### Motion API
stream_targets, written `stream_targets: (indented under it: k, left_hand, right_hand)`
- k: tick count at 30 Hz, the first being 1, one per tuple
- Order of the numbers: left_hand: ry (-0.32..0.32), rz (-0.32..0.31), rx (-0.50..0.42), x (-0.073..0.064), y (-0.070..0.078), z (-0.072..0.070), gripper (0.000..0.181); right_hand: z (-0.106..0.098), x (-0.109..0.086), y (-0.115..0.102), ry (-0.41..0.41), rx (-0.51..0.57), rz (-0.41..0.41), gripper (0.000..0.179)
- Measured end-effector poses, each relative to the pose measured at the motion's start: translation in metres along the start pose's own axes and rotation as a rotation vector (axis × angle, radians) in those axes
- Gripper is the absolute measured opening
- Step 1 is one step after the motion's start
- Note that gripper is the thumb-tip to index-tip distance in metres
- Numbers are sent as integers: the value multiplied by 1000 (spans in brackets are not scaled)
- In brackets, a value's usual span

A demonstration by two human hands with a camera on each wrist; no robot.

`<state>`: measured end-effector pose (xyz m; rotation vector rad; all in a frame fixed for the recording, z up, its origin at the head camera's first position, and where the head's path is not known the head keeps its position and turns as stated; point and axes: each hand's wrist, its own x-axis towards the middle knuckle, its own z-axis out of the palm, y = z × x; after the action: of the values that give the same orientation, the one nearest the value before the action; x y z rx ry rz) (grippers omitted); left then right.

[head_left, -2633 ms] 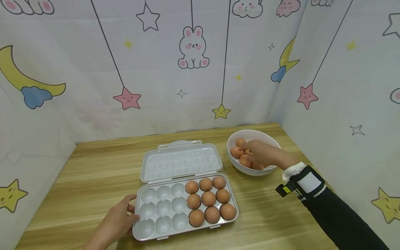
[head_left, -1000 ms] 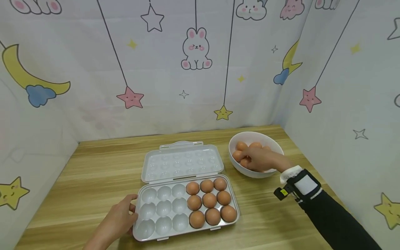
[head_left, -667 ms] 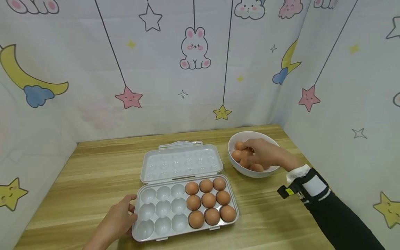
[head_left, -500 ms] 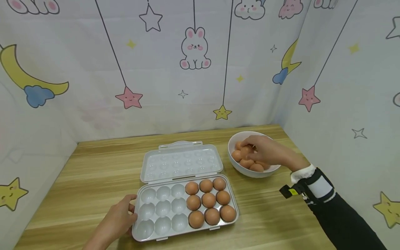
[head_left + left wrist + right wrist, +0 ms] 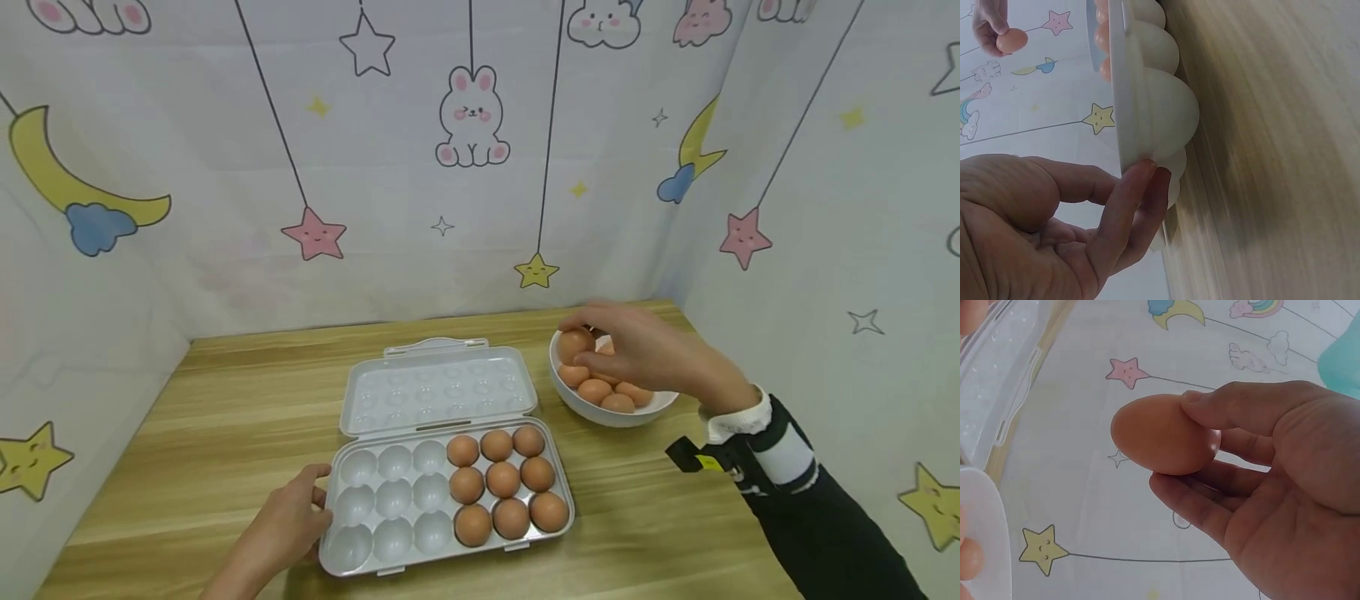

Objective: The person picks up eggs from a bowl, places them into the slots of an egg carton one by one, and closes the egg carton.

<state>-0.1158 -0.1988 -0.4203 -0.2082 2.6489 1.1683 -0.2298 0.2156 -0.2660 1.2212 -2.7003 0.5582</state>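
In the right wrist view, my right hand [image 5: 1272,462] pinches a brown egg [image 5: 1157,433] between thumb and fingers. The head view puts that hand above the white bowl [image 5: 592,408], where several more brown eggs [image 5: 595,390] lie. My left hand [image 5: 288,521] holds the left edge of the egg tray [image 5: 392,497]; in the left wrist view its fingertips [image 5: 1142,170] grip the rim beside the rounded cups. The tray's right half carries several brown eggs [image 5: 502,480] in three rows, while the cups on its left half hold none.
The tray's hinged lid [image 5: 438,387] lies open behind it, flat on the wooden table [image 5: 255,400]. The bowl stands at the back right, near the side wall cloth [image 5: 832,250]. Another printed cloth [image 5: 390,275] hangs along the table's back edge.
My right hand has gone from reaching among the eggs in the bowl to lifting one above it. The left hand and the tray have stayed in place.
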Motion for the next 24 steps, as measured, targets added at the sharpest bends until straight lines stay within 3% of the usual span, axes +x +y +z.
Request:
stream_targets:
  k: [4, 17, 24]
  left_hand:
    - [0, 9, 4, 0, 0, -1, 58]
    - [11, 13, 8, -1, 1, -3, 57]
    - [16, 28, 10, -3, 1, -3, 56]
  right_hand:
    - [1, 6, -16, 11, -21, -65, 32]
    - [15, 24, -51, -64, 30, -111, 35]
    - [36, 35, -63, -114, 26, -149, 30]
